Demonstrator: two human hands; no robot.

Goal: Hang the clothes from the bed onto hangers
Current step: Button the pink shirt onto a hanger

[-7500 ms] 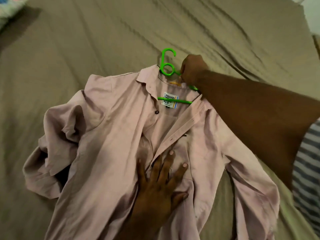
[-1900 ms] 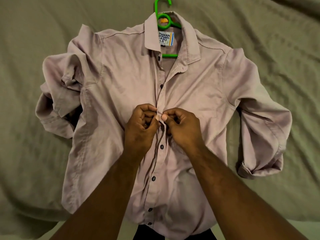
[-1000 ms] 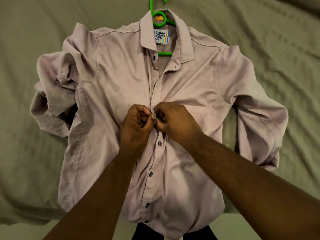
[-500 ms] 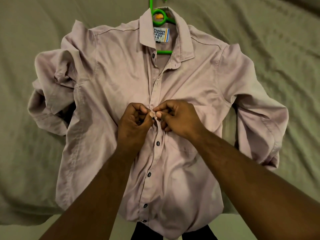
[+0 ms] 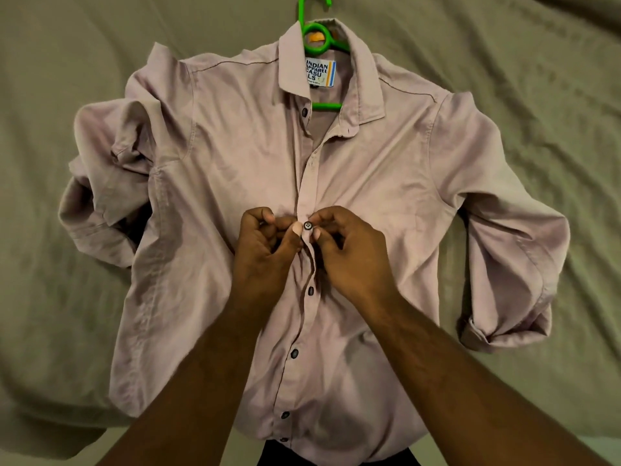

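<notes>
On the olive bed sheet point(image 5: 84, 79) lies a pink shirt point(image 5: 218, 196) on a green hanger point(image 5: 316, 31); left hand point(image 5: 265, 250) and right hand point(image 5: 349, 253) both pinch its placket at a dark button point(image 5: 307, 225).

Lying flat on olive bedsheet point(image 5: 67, 297): pink shirt point(image 5: 218, 203), green hanger point(image 5: 316, 31) in collar. Pinching placket around dark button point(image 5: 307, 225): left hand point(image 5: 265, 243), right hand point(image 5: 349, 247).

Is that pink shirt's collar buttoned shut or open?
Open. The collar spreads apart, showing the label and green hanger; the top button sits unfastened.
</notes>
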